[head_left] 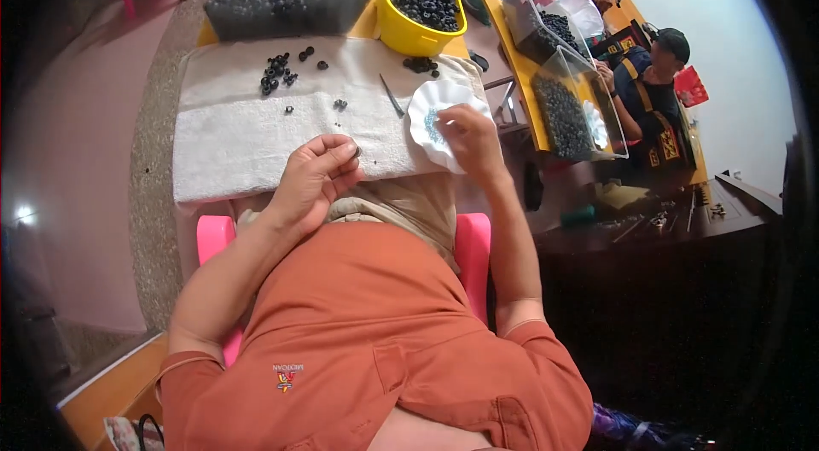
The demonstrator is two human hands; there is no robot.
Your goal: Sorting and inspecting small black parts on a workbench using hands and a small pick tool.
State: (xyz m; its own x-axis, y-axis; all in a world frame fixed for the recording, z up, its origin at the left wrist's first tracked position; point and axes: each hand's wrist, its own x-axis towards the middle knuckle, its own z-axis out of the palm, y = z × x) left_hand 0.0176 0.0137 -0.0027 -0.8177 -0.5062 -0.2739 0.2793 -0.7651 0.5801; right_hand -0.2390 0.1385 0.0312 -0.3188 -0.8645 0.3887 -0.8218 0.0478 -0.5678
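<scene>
My left hand (320,178) is at the near edge of a white towel (222,144), thumb and forefinger pinched on a small dark bead-like piece (357,151). To its right, my right hand (472,142) reaches over a white dish with a wavy rim (424,98). Its fingertips are closed together beside tiny light blue pieces (433,127) in the dish; whatever they hold is hidden. Left of the dish lies a slim dark pointed tool (392,95), perhaps tweezers. Farther back on the towel sit several loose black bead-like pieces (273,74).
A clear bin (286,14) and a yellow tub (397,29), both full of black pieces, stand at the back. Right, another person (653,80) sits by an orange-topped table (520,75) with more clear bins (563,118). Pink chair arms (473,255) flank me.
</scene>
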